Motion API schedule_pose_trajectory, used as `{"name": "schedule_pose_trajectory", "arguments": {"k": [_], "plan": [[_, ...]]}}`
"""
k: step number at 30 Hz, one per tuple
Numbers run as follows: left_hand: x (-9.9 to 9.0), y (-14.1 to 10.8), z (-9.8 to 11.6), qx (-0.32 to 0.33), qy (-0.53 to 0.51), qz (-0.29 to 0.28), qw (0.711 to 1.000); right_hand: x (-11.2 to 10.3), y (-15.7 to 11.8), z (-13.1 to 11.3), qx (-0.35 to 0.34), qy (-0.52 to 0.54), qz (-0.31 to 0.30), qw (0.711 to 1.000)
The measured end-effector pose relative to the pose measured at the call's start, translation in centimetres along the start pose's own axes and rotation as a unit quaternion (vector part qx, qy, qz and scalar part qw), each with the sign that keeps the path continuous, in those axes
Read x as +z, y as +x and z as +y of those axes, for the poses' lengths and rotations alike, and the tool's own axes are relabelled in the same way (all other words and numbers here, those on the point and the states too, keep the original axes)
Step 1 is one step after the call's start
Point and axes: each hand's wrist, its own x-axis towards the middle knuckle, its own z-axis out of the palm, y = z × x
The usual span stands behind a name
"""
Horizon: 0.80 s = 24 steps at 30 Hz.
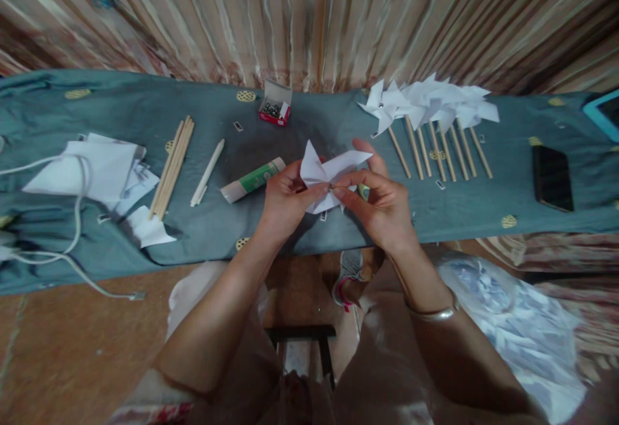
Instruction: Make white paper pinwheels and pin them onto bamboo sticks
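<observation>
Over the front middle of the table, my left hand (287,196) is closed on a white paper pinwheel (333,166), its thumb pressed near the centre. My right hand (382,202) pinches at that same centre, thumb against forefinger, where a tiny shiny spot like a thumbtack shows; most of it is hidden by the fingertips. Just left of the pinwheel lies a green and white glue stick (254,180). A small red box (275,114) with its lid up holds shiny metal tacks behind my hands.
At the back right lie several white pinwheels (430,104) with wooden sticks. Bare wooden sticks (171,170), a white pen (207,173), paper sheets (104,170) and a white cable (77,212) occupy the left. A phone (552,178) rests at right; below it sits a plastic bag (512,328).
</observation>
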Motion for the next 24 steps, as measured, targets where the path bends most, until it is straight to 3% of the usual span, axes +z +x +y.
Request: {"name": "schedule_pose_trajectory", "arguments": {"k": [24], "plan": [[-0.07, -0.23, 0.23, 0.001, -0.001, -0.008, 1.0, 0.05, -0.01, 0.48, -0.002, 0.041, -0.016, 0.999]]}}
